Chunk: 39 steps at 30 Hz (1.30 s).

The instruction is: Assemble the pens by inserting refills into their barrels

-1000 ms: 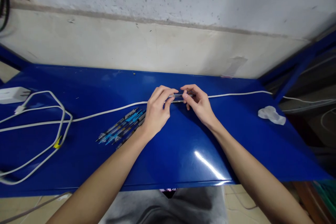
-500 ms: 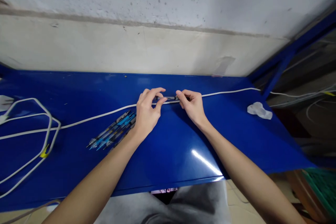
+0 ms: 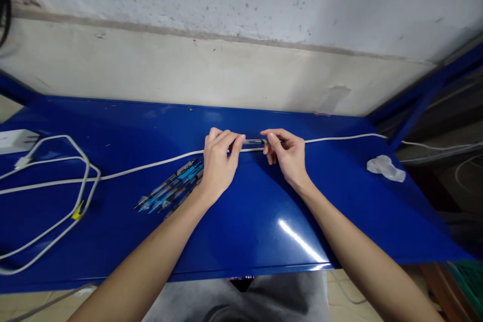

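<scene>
Both hands pinched on one clear pen, held level above blue table [image 3: 264, 211].

Left hand [image 3: 219, 163] grips pen [image 3: 253, 142] at left end, right hand [image 3: 289, 153] at right end; hands apart, fingertips closed on barrel. Pen over white cable [image 3: 151, 165]. Bundle of pens [image 3: 171, 191] just left of left wrist. Crumpled plastic [image 3: 385, 167] far right; white charger [image 3: 15, 140] far left.

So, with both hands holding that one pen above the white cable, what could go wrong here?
The pen is pinched only at its ends by the left hand and right hand, so a slip may drop it onto the white cable. The left wrist is beside the pile of pens and might scatter them.
</scene>
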Available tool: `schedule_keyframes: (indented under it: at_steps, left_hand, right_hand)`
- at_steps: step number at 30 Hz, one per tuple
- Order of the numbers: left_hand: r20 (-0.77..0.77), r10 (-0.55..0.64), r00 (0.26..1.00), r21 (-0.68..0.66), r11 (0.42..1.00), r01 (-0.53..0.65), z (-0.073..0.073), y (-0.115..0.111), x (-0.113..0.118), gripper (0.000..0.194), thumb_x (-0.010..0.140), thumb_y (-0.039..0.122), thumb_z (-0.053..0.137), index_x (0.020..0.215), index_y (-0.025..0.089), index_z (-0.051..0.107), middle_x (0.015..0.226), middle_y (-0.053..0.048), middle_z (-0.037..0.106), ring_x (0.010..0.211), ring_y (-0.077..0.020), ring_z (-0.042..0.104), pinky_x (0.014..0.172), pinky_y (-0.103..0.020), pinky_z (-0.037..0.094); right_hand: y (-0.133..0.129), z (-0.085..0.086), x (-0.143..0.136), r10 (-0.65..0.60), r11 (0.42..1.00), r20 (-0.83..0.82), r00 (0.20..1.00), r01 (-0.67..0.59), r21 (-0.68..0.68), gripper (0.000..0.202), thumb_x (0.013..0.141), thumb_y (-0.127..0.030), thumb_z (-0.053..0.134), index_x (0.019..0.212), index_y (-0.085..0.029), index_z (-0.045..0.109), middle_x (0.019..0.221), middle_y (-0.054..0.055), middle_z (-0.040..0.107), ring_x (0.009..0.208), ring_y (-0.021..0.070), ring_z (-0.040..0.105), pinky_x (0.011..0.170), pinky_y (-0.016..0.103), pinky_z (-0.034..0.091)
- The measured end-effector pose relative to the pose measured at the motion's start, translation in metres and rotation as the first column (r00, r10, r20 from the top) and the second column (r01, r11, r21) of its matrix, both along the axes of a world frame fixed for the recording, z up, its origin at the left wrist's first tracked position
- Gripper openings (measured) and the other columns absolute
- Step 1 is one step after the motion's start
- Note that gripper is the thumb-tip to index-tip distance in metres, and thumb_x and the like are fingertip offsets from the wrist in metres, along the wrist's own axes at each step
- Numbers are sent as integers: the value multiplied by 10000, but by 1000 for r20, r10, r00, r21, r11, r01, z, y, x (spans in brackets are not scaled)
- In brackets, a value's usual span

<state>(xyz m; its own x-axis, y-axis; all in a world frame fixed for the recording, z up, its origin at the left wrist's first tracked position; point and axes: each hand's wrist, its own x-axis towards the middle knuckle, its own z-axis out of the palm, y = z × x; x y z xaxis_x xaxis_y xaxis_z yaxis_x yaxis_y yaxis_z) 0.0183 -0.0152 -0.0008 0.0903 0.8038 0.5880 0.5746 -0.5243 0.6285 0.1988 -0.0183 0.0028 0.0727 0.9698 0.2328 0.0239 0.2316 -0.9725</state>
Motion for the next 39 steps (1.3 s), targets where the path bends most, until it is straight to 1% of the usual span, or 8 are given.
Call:
schedule_keyframes:
  at_steps: [4, 9, 14, 17, 19, 23, 34, 39]
  left_hand:
    - [-21, -9, 1000, 53, 999, 11, 1, 0, 1, 210, 1020, 321, 591, 882, 214, 707, 797, -12, 686, 879, -203, 493, 865, -370, 406]
    - [-53, -52, 997, 118, 991, 58, 2, -4, 3, 171, 1014, 294, 602, 899, 217, 703, 826, -13, 700, 922, -208, 508, 886, -380, 399]
    - [-106, -47, 993, 143, 988, 62, 0, -2, 1, 154, 1021, 302, 589, 1052, 207, 706, 946, -35, 713, 953, -210, 533, 853, -374, 400]
    - [-115, -40, 993, 179, 982, 60, -1, 0, -1, 161, 1020, 288, 592, 1066, 210, 724, 925, -34, 710, 934, -203, 544, 837, -370, 401]
    - [-102, -34, 994, 211, 976, 55, -2, 0, -2, 150, 1014, 279, 603, 1012, 215, 739, 899, -28, 715, 925, -200, 552, 834, -371, 398]
    - [-106, -18, 994, 219, 975, 41, -2, 0, -3, 135, 997, 279, 632, 963, 221, 750, 865, -23, 727, 932, -208, 558, 832, -382, 390]
    - [-131, -29, 991, 219, 974, 58, -1, -3, -2, 123, 981, 313, 658, 967, 226, 745, 856, -23, 743, 919, -209, 567, 838, -386, 403]
    - [-189, -7, 982, 274, 960, 60, 4, -6, 0, 94, 956, 278, 685, 1002, 229, 750, 850, -24, 740, 908, -212, 583, 812, -376, 405]
  right_hand:
    - [-1, 0, 2, 11, 998, 28, 1000, -9, -63, 330, 943, -478, 673, 859, -168, 748, 508, -39, 573, 331, 57, 393, 345, 223, 243]
    - [1, -4, 4, -13, 996, -23, 1000, 11, -85, 326, 961, -493, 648, 941, -185, 753, 460, -97, 321, 351, 49, 262, 364, 224, 159]
    - [4, -3, 6, 21, 999, -88, 996, -23, -22, 316, 973, -464, 639, 1217, -266, 660, 653, -56, 531, 459, 86, 452, 404, 221, 356]
    - [5, -2, 8, 96, 995, -131, 987, -99, -11, 354, 949, -471, 667, 1243, -283, 610, 803, -33, 613, 548, 98, 548, 463, 228, 460]
    - [6, -2, 10, 111, 994, -97, 989, -112, -9, 320, 936, -478, 683, 1152, -246, 643, 792, -27, 635, 505, 89, 547, 436, 227, 445]
    - [7, -3, 12, 41, 999, -19, 999, -41, -32, 286, 927, -478, 698, 977, -199, 665, 691, -15, 674, 346, 47, 389, 337, 228, 250]
    - [1, 4, 6, -50, 997, 62, 997, 54, -63, 350, 963, -436, 614, 1283, -296, 594, 524, -100, 297, 400, 106, 269, 412, 272, 209]
    - [-3, 3, 7, -91, 995, 231, 969, 95, -4, 276, 1006, -394, 517, 1166, -255, 694, 570, -61, 348, 450, 112, 265, 459, 285, 211]
